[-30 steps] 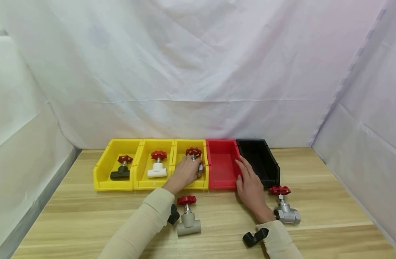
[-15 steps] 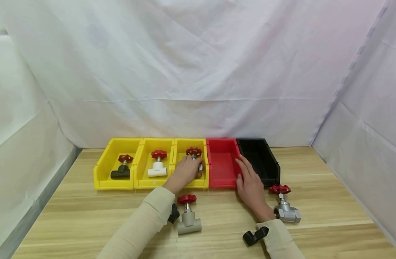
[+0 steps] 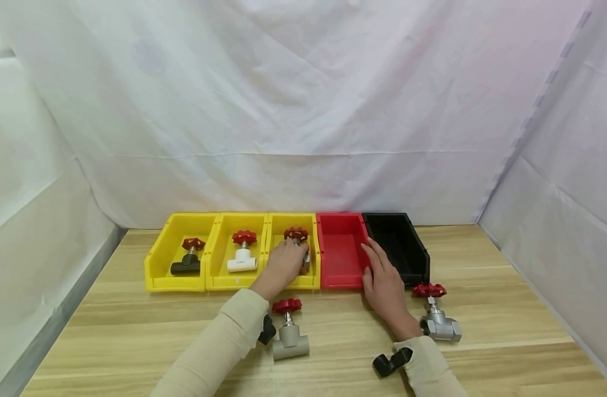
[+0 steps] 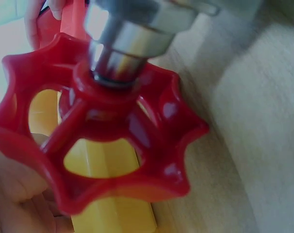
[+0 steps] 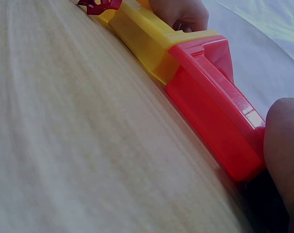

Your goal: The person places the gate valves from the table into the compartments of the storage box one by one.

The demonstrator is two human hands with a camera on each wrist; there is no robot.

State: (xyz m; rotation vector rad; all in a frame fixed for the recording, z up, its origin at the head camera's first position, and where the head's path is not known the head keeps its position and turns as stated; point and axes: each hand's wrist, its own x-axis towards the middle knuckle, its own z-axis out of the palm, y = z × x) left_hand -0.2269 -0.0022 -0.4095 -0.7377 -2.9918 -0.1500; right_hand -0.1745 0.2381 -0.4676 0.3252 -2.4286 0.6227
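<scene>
In the head view my left hand (image 3: 283,263) reaches into the third yellow bin (image 3: 272,220) from the left. Its curled fingers grip a metal valve with a red handwheel (image 3: 296,234); the hand covers much of the valve's body. My right hand (image 3: 384,286) rests with extended fingers on the front rims where the red bin (image 3: 333,282) and the black bin (image 3: 419,247) meet. Below the left hand, a grey tee-shaped valve (image 3: 290,343) with a red handwheel stands on the table. Its handwheel (image 4: 108,111) fills much of the left wrist view.
A black valve (image 3: 186,264) lies in the leftmost yellow bin (image 3: 156,264), a white valve (image 3: 242,259) in the second. To the right of my right wrist, a silver valve (image 3: 438,324) is on the wooden table (image 3: 105,336). White cloth (image 3: 303,110) hangs behind the bins.
</scene>
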